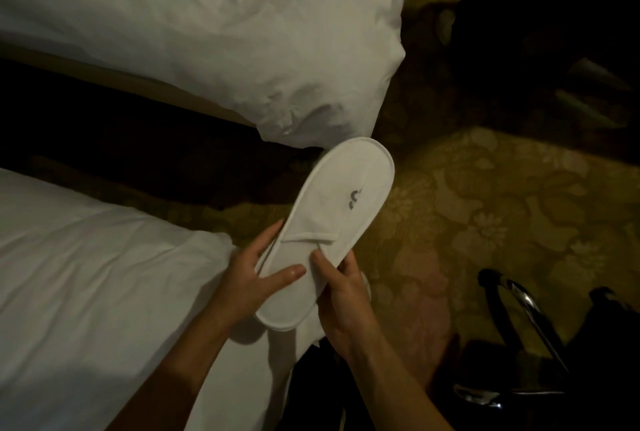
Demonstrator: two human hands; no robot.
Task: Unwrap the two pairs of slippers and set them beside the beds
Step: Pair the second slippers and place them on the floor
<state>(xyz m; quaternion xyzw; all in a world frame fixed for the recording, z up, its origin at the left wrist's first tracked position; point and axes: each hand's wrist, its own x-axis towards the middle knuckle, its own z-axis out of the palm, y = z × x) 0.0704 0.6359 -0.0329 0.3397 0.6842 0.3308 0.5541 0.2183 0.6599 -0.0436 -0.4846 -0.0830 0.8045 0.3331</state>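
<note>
A flat white slipper (332, 219) with a small grey logo is held in the air over the gap between two beds, toe pointing away. My left hand (254, 274) grips its left edge near the heel, fingers spread on the sole. My right hand (341, 292) holds the right edge, thumb on top. A second white layer shows just under the heel, so another slipper may lie beneath; I cannot tell. No wrapper is visible.
One bed with white linen (173, 32) fills the upper left, another bed (86, 274) the lower left. Patterned yellow-brown carpet (502, 216) lies to the right. A dark object with chrome tubes (526, 319) stands at the lower right.
</note>
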